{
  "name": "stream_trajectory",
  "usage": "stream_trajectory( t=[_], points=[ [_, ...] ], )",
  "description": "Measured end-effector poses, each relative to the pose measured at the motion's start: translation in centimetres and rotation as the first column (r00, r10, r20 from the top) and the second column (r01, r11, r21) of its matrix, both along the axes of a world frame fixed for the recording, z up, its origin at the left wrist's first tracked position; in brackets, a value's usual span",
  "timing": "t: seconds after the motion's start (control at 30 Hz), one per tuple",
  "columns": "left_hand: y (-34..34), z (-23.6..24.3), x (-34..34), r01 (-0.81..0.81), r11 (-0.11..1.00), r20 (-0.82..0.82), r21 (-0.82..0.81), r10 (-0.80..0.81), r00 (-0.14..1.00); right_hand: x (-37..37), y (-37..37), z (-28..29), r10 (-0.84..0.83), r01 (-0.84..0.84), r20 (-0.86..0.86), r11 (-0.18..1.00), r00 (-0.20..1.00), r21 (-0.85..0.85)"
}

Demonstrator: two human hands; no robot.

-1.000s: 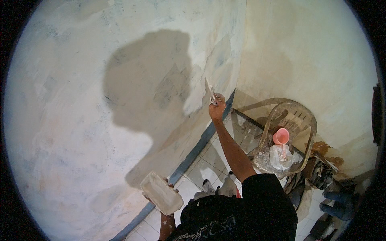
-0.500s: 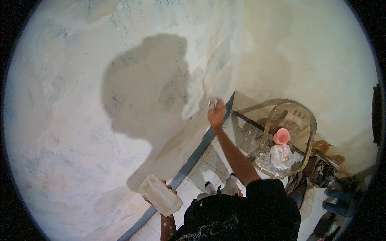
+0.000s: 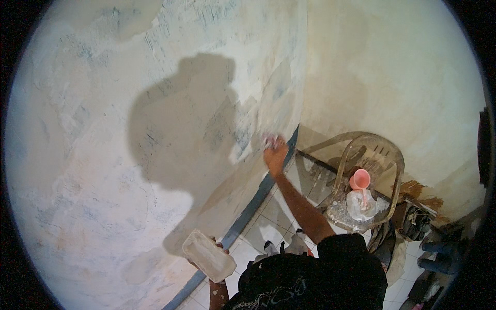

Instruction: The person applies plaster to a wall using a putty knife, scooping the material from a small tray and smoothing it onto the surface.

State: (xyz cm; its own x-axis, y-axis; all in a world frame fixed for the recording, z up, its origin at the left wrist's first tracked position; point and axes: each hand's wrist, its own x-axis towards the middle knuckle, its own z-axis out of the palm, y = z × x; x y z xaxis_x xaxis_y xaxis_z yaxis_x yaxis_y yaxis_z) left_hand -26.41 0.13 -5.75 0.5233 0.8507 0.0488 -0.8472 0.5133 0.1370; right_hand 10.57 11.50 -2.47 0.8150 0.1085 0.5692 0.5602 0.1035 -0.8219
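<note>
My right hand (image 3: 275,155) is closed at the left wall (image 3: 170,201), low down near the corner. Its fingers grip something small with whitish smears, too blurred to name. Just left of it, pale filler-like patches and bluish stains mark the wall. My left hand (image 3: 221,247) wraps round a shallow rectangular tray (image 3: 209,256), whose inside is coated with off-white paste. The tray is tilted close to the wall, at the lower middle. It hides most of the left palm.
A dirty plastic armchair (image 3: 399,160) stands at the right wall, bearing a pink dipper (image 3: 360,179) and a plastic bag (image 3: 356,207) of white stuff. A dark blue-grey skirting strip (image 3: 253,205) edges the tiled floor (image 3: 268,209). Bags and clutter (image 3: 416,222) lie at right.
My right hand has moved a little down along the wall. The tray in my left hand has shifted slightly right and down. The whole view has moved slightly.
</note>
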Motion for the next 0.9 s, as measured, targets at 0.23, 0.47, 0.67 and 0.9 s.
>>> stream_trajectory(
  t=[0.23,0.47,0.67,0.9],
  points=[
    [0.5,-0.7,-0.2,-0.003,1.0,-0.054,0.003,0.003,0.999,-5.2,3.9,-1.6,-0.108,0.357,0.594,0.878,0.797,-0.319],
    [0.7,-1.1,-0.3,-0.062,0.998,-0.243,-0.03,0.053,0.969,-3.4,-1.4,-4.6,0.154,-0.088,0.246,0.962,0.957,-0.259],
    [-0.1,-1.8,0.3,-0.052,0.992,-0.112,-0.113,0.04,0.993,10.9,2.6,3.7,0.052,-0.08,0.242,0.991,0.969,0.107],
    [0.4,-3.5,-0.9,-0.07,0.995,-0.208,-0.068,0.055,0.977,-9.0,-0.7,-2.9,0.25,-0.213,0.453,0.968,0.856,-0.133]
  ],
)
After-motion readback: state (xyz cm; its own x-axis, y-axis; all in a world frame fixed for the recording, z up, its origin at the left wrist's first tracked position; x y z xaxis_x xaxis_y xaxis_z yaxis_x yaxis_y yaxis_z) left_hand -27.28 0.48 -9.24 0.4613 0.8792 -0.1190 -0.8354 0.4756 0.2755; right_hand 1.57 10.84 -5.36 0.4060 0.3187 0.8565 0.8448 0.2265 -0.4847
